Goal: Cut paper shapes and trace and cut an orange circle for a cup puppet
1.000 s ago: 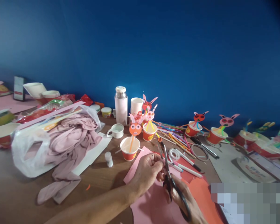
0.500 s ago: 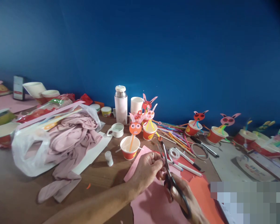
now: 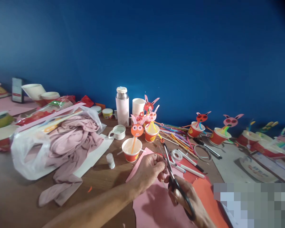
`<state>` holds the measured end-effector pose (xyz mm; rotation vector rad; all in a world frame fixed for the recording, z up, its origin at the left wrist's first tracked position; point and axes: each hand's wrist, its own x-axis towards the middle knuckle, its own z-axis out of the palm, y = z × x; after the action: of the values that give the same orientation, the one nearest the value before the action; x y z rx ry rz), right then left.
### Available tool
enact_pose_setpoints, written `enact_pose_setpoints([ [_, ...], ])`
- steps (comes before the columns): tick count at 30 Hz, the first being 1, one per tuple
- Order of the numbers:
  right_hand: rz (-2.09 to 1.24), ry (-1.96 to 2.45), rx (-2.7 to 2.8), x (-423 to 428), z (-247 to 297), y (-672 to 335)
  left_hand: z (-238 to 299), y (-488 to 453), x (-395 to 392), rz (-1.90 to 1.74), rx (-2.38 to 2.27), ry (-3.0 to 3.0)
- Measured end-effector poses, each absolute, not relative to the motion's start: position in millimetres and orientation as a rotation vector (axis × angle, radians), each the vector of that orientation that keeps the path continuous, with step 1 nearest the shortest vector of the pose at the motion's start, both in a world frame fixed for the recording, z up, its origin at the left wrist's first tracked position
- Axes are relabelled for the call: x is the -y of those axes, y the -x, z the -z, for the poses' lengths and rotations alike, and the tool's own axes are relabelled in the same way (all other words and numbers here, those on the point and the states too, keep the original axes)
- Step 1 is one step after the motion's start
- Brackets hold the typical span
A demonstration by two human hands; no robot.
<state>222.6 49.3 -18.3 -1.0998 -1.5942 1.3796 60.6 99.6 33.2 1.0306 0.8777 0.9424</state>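
Note:
My right hand (image 3: pixel 185 193) is closed round the black handles of a pair of scissors (image 3: pixel 173 179), blades pointing up and away from me. Just left of the blades, my left hand (image 3: pixel 154 167) is pinched shut; whatever sits between its fingertips is too small and covered to make out. Both hands are above a pink paper sheet (image 3: pixel 154 205), with orange paper (image 3: pixel 203 196) to its right. Close beyond my left hand stands a red paper cup (image 3: pixel 131 157) bearing an orange paper face (image 3: pixel 137 129) with pink ears on a straw.
Pens (image 3: pixel 190 170), a tape roll (image 3: pixel 177 155) and coloured pipe cleaners (image 3: pixel 180 139) lie beyond the scissors. A thermos (image 3: pixel 122 109), a small mug (image 3: pixel 118 132) and more rabbit-faced cups (image 3: pixel 219 137) stand behind. Mauve cloth (image 3: pixel 73 139) in a plastic bag (image 3: pixel 29 158) lies left.
The view has shifted very slightly. My hands and the scissors keep nearly the same place, with only a small movement at the fingers.

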Motion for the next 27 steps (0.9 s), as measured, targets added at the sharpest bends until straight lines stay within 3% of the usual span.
enact_pose_setpoints([
  [11, -1.255, 1.241, 1.709, -50, 14, -227, -38, -55, -102, -0.874, -0.857, -1.099],
  [27, -1.384, 1.244, 1.696, -50, 12, -230, -39, -46, -109, -0.775, -0.905, -1.209],
])
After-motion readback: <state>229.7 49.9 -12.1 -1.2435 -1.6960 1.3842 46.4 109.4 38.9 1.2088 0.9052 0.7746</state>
